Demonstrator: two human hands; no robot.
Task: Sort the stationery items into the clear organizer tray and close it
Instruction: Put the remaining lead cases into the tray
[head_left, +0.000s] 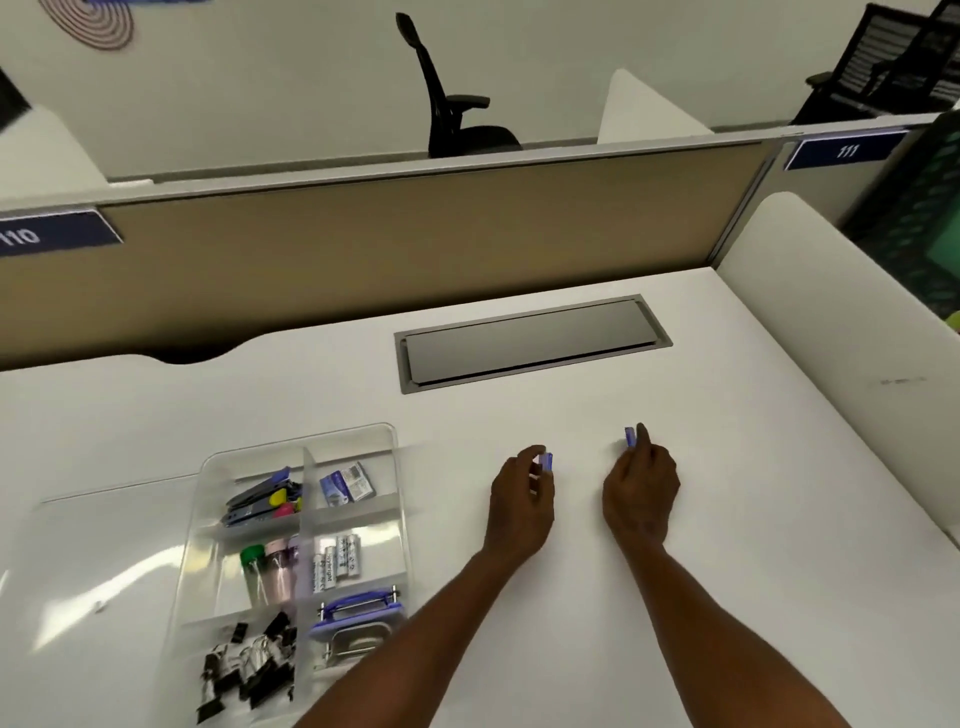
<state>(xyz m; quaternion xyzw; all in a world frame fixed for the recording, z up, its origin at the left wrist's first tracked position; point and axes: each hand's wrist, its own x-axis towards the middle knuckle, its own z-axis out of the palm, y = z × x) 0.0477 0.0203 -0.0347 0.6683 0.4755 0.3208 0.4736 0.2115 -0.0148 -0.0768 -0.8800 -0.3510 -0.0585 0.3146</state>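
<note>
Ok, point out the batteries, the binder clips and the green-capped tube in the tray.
batteries (337, 564), head view, on the white label of a middle cell.
binder clips (249, 660), head view, on the pile's centre.
green-capped tube (252, 555), head view, on its green cap.

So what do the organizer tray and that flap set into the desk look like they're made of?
The organizer tray looks like clear, glossy plastic: its contents and the desk show through its walls and frosted dividers. The flap looks like brushed metal, grey with a soft sheen and a matching frame, though painted plastic can't be ruled out.
</note>
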